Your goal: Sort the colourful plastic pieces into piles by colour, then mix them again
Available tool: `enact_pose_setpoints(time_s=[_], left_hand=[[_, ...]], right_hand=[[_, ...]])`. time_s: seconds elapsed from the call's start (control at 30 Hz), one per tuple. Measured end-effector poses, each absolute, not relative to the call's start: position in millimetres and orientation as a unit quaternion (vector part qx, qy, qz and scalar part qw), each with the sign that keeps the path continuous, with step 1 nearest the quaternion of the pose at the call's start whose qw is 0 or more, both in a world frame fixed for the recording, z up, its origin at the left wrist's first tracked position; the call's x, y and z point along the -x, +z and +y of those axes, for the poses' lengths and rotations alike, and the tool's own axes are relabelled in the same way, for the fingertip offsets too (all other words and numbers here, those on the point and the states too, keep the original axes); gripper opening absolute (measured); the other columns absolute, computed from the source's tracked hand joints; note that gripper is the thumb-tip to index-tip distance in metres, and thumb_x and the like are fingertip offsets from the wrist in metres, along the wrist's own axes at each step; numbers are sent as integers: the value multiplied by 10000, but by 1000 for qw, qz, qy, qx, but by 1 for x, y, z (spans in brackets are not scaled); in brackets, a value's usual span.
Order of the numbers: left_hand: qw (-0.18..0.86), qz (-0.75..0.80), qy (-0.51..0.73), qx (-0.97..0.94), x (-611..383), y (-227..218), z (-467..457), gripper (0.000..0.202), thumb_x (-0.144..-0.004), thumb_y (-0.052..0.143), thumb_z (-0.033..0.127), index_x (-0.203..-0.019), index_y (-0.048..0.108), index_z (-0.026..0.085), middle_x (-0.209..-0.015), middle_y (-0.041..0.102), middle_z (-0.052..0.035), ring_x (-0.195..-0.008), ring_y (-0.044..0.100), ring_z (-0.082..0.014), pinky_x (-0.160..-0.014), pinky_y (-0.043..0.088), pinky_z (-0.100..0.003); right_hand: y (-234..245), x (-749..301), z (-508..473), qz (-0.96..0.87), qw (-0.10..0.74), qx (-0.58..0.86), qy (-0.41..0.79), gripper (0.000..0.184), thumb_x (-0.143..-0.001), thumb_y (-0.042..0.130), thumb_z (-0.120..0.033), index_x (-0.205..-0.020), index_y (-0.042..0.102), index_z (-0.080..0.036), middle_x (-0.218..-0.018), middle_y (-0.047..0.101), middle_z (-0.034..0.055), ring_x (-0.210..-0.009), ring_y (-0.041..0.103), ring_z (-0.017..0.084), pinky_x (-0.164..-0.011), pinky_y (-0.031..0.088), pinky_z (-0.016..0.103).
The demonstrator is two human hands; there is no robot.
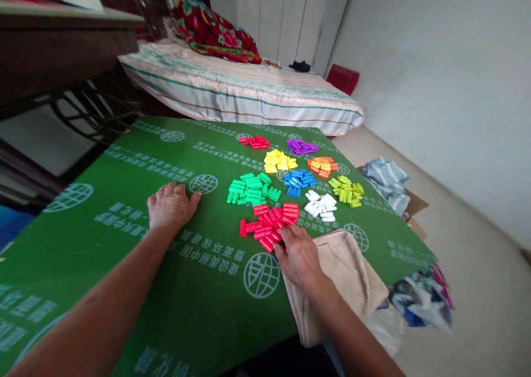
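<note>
Small plastic pieces lie sorted by colour on a green board (124,266). Nearest me is a red pile (269,222); my right hand (299,255) rests at its near edge, fingers curled onto the red pieces. My left hand (171,205) lies on the bare board to the left, fingers bent and pressed down, holding nothing. Beyond the red pile are a green pile (251,189), a white pile (321,206), a blue pile (299,181), a lime pile (347,191), a yellow pile (279,160), an orange pile (322,166), a purple pile (301,146) and a small far red pile (255,141).
A beige towel (344,277) hangs over the board's near right edge under my right wrist. Behind the board stands a bed (249,89) with a floral blanket (215,34). Dark furniture (62,50) is at left. Clothes (388,180) lie on the floor at right.
</note>
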State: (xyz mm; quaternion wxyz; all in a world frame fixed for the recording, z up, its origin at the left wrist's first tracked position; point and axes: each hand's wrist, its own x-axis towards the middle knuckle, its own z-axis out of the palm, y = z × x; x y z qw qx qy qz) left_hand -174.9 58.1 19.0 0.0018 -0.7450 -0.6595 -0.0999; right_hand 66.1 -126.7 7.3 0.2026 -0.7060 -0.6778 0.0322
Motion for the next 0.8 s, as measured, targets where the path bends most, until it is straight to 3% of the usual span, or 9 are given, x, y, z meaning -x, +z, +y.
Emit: enact_pose_setpoints(time_s=[0.13,0.37,0.8], left_hand=[[12,-666,-93,740,175,16,61,576,-903,317,510,-1184,494,40,-1343,452,-242,-1250,391,-370,-988,330,-510],[21,-678,-89,729,176,10,67,529,-890,360,491,-1167,525,70,-1328,484,-220,-1238,410,-357,-985,340,-493],[37,-679,-108,725,181,5,66,559,-879,341,494,-1212,526,86,-1355,477,-198,-1266,399,-345,-1013,334,-484]], right_hand=[[11,-67,-131,-672,208,708,61,293,-832,569,-269,-1104,618,-170,-1095,598,116,-1025,539,253,-897,456,383],[11,-63,-135,-689,170,699,88,597,-772,664,-438,-1283,524,-163,-1304,473,165,-1179,454,311,-984,396,458],[6,-45,-98,-705,165,686,77,438,-822,570,-238,-1248,545,-139,-1326,449,161,-1232,425,284,-1031,382,386]])
